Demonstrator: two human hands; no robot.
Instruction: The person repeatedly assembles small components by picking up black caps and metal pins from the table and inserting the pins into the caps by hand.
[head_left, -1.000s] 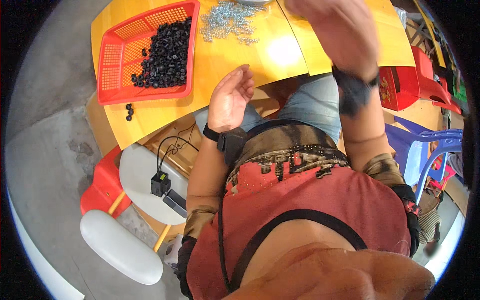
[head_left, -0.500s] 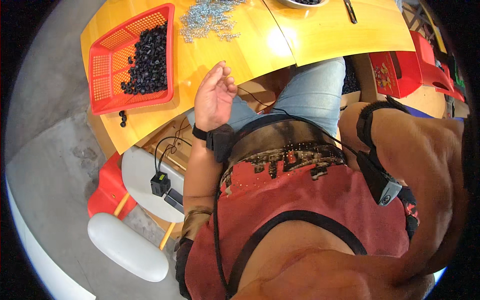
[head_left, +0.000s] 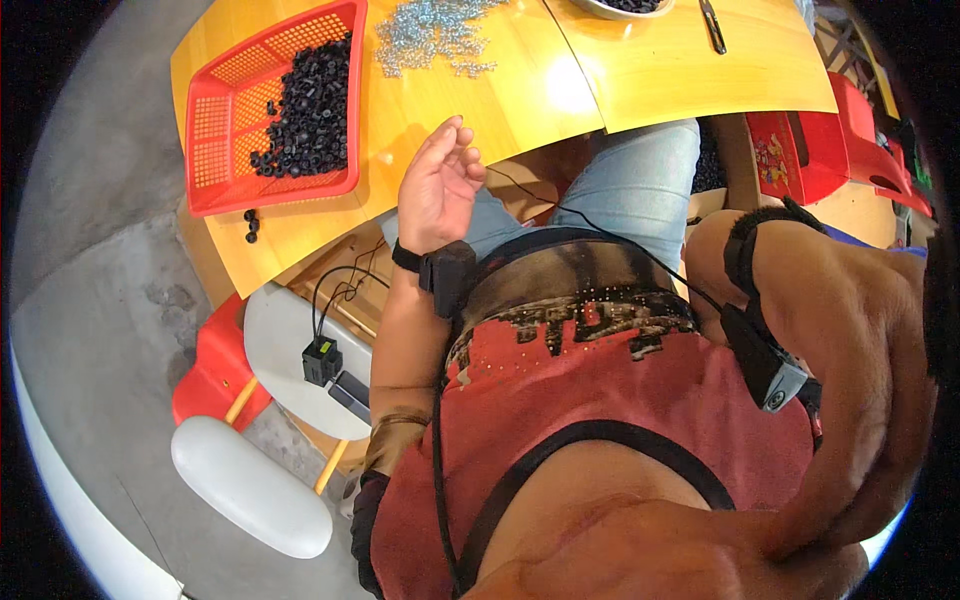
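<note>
My left hand [head_left: 440, 195] hovers palm up by the near edge of the yellow table [head_left: 410, 110], its fingers loosely curled and nothing visible in the palm. A black strap with a dark box-shaped device [head_left: 447, 278] circles that wrist. To its left stands a red mesh basket [head_left: 212, 150], partly filled with small black ring-like parts [head_left: 312, 115]. Beyond the hand lies a loose pile of small shiny silver parts [head_left: 425, 35]. On the right, my right arm [head_left: 820, 300] is bent and raised, banded by a black strap. My right hand does not show.
A few black parts [head_left: 251, 225] sit beside the basket at the table edge. A bowl [head_left: 625, 8] and a slim black tool [head_left: 713, 27] are at the far side. A grey-white chair [head_left: 250, 487] holds a small black device [head_left: 321, 360]. A thin cable [head_left: 600, 222] crosses my lap.
The view has shifted slightly, so the table and basket appear a little further right and higher. My left hand keeps nearly the same pose; my right arm stays raised.
</note>
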